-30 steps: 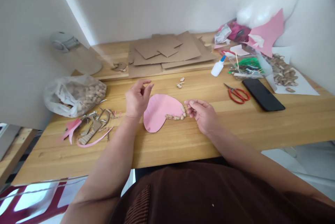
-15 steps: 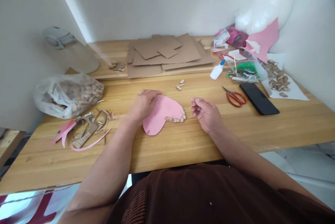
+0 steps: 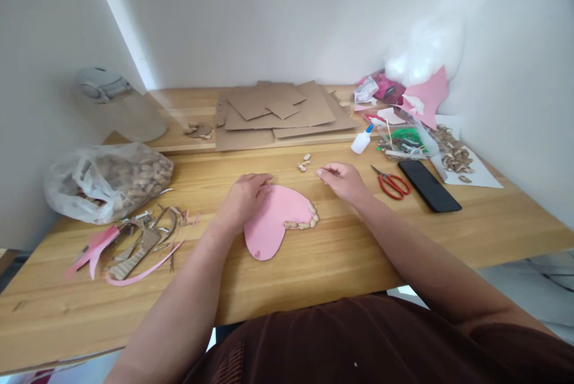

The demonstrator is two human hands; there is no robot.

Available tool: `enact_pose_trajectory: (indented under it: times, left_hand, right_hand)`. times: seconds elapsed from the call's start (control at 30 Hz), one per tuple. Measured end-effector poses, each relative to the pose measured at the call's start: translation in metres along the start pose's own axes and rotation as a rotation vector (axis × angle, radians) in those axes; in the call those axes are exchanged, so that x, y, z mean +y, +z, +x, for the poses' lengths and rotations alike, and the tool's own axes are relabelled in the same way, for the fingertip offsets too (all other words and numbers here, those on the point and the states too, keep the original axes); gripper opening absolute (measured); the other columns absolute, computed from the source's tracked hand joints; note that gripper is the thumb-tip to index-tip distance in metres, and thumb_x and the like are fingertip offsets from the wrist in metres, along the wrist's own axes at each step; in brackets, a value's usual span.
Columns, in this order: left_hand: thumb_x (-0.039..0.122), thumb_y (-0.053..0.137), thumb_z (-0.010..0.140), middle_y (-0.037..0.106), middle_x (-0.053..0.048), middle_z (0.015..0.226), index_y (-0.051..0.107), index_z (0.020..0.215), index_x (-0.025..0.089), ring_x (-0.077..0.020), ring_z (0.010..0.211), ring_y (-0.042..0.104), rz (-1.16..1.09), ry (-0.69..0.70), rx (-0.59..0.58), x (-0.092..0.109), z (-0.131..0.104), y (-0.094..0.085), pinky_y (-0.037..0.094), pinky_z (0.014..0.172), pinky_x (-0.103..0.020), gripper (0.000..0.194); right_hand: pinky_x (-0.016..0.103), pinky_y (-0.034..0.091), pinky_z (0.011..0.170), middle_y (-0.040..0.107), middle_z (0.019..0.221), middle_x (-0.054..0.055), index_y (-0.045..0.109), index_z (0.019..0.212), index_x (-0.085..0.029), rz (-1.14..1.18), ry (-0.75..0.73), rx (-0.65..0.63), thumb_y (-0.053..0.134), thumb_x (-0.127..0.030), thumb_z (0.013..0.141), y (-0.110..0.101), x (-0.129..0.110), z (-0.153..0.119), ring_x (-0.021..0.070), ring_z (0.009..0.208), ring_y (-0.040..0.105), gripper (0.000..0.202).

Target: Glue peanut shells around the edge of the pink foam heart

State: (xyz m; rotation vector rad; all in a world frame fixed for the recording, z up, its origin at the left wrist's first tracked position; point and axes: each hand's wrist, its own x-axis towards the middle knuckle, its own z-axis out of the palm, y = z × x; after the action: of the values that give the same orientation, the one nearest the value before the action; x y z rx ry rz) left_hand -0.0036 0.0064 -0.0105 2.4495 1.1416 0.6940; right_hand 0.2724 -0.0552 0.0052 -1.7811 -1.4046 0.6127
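Note:
A pink paper heart (image 3: 273, 216) lies on the table before me, its rounded lobes toward the lower left and right. Peanuts (image 3: 303, 225) sit in a row along its right lobe's edge. My left hand (image 3: 246, 197) grips the heart's upper left edge, thumb on the pink face and fingers along the far side. Beyond the heart's right side, my right hand (image 3: 341, 179) hovers in a pinch; whatever is between its fingertips cannot be made out. Close by, to its upper left, are several loose peanuts (image 3: 303, 164).
Left: a plastic bag of peanuts (image 3: 134, 177) and cardboard scraps (image 3: 139, 255) with pink strips. Back: cardboard sheets (image 3: 278, 112). Right: a glue bottle (image 3: 361, 141), red-handled scissors (image 3: 391, 183), a black phone (image 3: 429, 185) and peanut shells (image 3: 455, 157) on white paper.
My view has tilted up and shifted slightly right, so the table sits lower. My right hand has moved up toward the loose peanuts. The left hand stays at the heart's edge.

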Motion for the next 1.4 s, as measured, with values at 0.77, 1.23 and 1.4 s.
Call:
enact_pose_trajectory:
  times: [0.77, 1.23, 1.4]
  left_hand:
    - [0.019, 0.063, 0.092, 0.080, -0.007, 0.100, 0.078, 0.101, 0.023, -0.0235, 0.094, 0.073, -0.255, 0.013, 0.267, 0.020, 0.000, 0.001, 0.057, 0.090, -0.042, 0.018]
    - [0.033, 0.084, 0.079, 0.079, -0.006, 0.098, 0.078, 0.099, 0.020, -0.0184, 0.090, 0.074, -1.019, -0.172, 0.269, 0.044, -0.001, 0.003, 0.059, 0.087, -0.034, 0.025]
    - [0.033, 0.086, 0.077, 0.077, -0.003, 0.091, 0.076, 0.095, 0.019, -0.0156, 0.083, 0.072, -1.148, -0.159, 0.247, 0.047, -0.002, 0.002, 0.059, 0.083, -0.031, 0.025]
  right_hand:
    - [0.032, 0.052, 0.075, 0.076, 0.090, 0.005, 0.070, 0.096, -0.023, 0.049, -0.367, 0.057, 0.070, -0.034, 0.089, 0.037, -0.011, 0.021, 0.0186, 0.080, 0.070, 0.013]
    - [0.030, 0.054, 0.073, 0.076, 0.088, 0.001, 0.073, 0.091, -0.024, 0.719, -0.081, -0.240, 0.085, -0.036, 0.077, 0.047, -0.054, -0.022, 0.0142, 0.076, 0.067, 0.022]
    - [0.025, 0.042, 0.054, 0.068, 0.068, -0.003, 0.073, 0.084, -0.022, 0.876, 0.062, -0.350, 0.089, -0.040, 0.071, 0.048, -0.055, -0.021, 0.0089, 0.056, 0.053, 0.027]
